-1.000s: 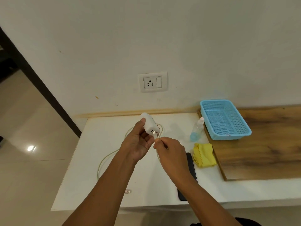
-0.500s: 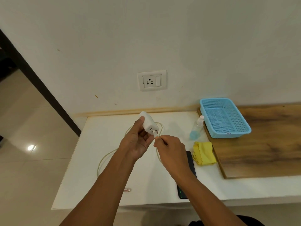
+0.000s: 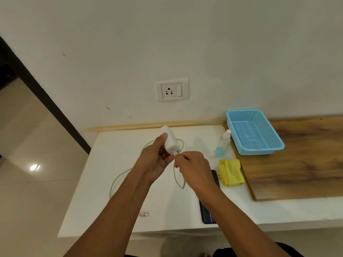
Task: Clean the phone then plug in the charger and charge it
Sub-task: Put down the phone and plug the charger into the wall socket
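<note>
My left hand (image 3: 155,160) grips a white charger adapter (image 3: 169,140) above the white table (image 3: 111,145). My right hand (image 3: 194,167) pinches the cable's plug at the adapter's lower end, where the plug meets the port. The pale cable (image 3: 117,180) loops down over the table, and its free pink connector (image 3: 143,214) lies near the front edge. The black phone (image 3: 207,214) lies flat under my right forearm, its screen showing thin coloured lines. A white wall socket (image 3: 171,89) with a switch sits on the wall above the table.
A folded yellow cloth (image 3: 231,172) lies right of the phone. A small spray bottle (image 3: 222,144) with blue liquid stands behind it. A light blue mesh basket (image 3: 274,143) sits on a wooden board (image 3: 297,167) at the right. Tiled floor lies to the left.
Both hands stay together at the adapter. The cable's plug now sits closer against the adapter's port, and my view has tilted slightly, so the scene sits a little higher in the frame.
</note>
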`<state>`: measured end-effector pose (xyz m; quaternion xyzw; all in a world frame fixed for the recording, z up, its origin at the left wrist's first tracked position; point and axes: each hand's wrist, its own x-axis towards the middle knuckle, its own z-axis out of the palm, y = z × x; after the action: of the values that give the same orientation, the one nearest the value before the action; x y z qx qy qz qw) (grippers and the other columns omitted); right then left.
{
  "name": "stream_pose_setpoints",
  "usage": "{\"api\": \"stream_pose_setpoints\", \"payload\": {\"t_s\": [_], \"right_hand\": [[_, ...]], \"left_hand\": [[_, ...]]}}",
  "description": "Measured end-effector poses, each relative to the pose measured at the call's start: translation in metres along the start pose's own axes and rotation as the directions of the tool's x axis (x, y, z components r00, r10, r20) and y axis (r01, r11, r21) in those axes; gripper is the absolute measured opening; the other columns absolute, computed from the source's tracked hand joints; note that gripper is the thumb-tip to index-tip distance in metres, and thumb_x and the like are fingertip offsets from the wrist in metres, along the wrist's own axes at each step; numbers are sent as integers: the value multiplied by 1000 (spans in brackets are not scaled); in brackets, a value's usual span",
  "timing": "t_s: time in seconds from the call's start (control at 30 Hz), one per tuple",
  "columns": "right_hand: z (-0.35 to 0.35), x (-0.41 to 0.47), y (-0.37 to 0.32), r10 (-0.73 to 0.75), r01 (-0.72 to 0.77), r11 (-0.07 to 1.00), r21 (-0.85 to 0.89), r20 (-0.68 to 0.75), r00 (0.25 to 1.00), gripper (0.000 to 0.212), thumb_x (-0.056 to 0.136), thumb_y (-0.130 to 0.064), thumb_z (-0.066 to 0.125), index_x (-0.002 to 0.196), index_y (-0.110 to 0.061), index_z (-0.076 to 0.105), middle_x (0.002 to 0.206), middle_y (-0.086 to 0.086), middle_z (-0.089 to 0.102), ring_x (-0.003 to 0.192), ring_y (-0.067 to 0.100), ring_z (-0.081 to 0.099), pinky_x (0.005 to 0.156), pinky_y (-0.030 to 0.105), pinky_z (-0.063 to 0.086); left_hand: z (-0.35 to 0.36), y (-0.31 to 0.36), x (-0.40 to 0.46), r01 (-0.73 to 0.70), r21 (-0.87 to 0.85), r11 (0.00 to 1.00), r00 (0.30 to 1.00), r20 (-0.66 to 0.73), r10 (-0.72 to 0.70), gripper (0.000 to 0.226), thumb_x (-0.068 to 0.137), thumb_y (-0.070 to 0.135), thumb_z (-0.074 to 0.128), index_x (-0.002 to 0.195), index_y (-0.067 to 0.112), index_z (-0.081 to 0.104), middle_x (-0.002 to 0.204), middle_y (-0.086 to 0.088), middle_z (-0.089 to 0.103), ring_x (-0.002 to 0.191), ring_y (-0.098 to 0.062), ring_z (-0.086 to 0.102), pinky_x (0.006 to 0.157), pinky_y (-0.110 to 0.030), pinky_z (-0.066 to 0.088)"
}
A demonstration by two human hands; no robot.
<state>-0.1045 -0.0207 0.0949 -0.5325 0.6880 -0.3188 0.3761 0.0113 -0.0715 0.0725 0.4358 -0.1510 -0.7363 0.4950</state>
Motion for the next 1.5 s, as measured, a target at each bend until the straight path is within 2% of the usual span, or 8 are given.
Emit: {"api": "stream_pose_setpoints", "payload": {"t_s": [0.27,0.6,0.73,0.83,1.07,1.23,1.33,1.5], "right_hand": [[2,0,3,84,-83,993,87,-2,996,27,91,-19,49,83,-4,70,82,10,66,84,26,64,65,27,44],[-3,1,16,88,-97,980,172,55,995,29,95,-24,47,87,-9,70,73,-3,62,68,8,56,58,19,38],[-8,1,19,30,-28,998,59,-27,999,26,91,-38,53,109,-19,57,93,-5,62,81,10,57,58,12,37],[-8,2,17,-28,28,1000,5,-71,997,44,87,-43,58,126,-27,45,105,-8,60,84,7,54,62,16,40],[2,20,11,-117,108,991,-73,-142,983,29,88,-38,56,110,-19,56,92,-4,65,81,14,62,69,29,53],[3,33,11,-39,45,980,192,-35,999,20,90,-35,54,99,-19,59,88,0,65,80,15,63,65,25,49],[3,44,15,54,-101,882,461,114,992,22,92,-27,53,111,-20,61,102,3,68,94,19,65,81,31,52],[5,67,20,135,-255,705,662,228,964,15,94,-21,49,104,-18,59,98,11,69,86,20,64,79,32,48]], "left_hand": [[8,-1,-1,-25,144,989,999,-37,31,22,91,22,59,96,1,59,91,-17,66,83,-28,65,84,-40,54],[15,3,-1,-71,285,956,997,-8,76,18,90,20,62,91,1,62,87,-13,69,79,-24,69,75,-34,60],[16,3,1,-110,424,899,991,-21,132,31,85,24,68,101,-3,64,102,-19,71,88,-26,71,82,-35,58],[17,2,1,-130,515,847,982,-51,182,35,81,27,73,101,-1,64,103,-17,72,90,-26,72,78,-34,59],[31,-2,-4,-153,662,734,962,-72,264,48,70,35,81,105,9,59,101,-8,70,88,-22,71,80,-37,59],[28,2,-5,-194,637,746,949,-71,307,40,81,41,69,108,13,58,104,-4,69,93,-19,69,88,-38,56],[17,5,-7,-212,594,776,934,-111,341,23,92,33,57,106,15,60,105,-3,68,95,-17,67,88,-34,54],[-16,4,-13,-204,505,839,896,-248,367,10,94,22,53,97,19,62,102,-5,69,94,-19,67,90,-37,54]]}}
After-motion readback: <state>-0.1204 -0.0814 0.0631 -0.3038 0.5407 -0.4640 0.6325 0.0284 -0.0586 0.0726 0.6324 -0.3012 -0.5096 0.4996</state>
